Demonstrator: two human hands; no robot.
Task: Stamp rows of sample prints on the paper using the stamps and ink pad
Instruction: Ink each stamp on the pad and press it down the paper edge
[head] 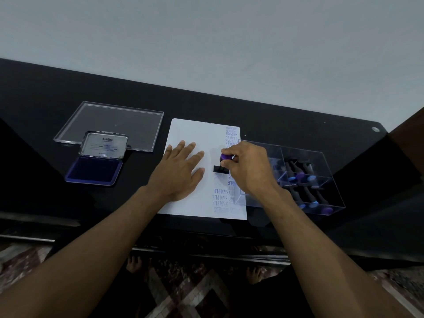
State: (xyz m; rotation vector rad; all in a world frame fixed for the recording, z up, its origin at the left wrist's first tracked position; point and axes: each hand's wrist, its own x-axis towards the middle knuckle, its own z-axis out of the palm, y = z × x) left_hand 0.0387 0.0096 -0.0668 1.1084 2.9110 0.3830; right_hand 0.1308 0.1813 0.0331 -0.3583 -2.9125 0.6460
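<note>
Left hand (pixel 177 167) lying flat, fingers spread, pinning paper (pixel 190 134); right hand (pixel 246 167) fingers pinching stamp (pixel 222 165), pressing a print. Next probably: lifting straight, re-inking.

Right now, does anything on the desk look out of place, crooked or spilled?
Nothing is spilled. The only oddity is on the paper: near its closest edge the printed rows look crowded and overlapping, and some are faint. The ink pad lies open, and the right hand holds the stamp upright.

Glossy black table (pixel 286 120), matt white paper (pixel 195 134), clear plastic box (pixel 330 180).
</note>
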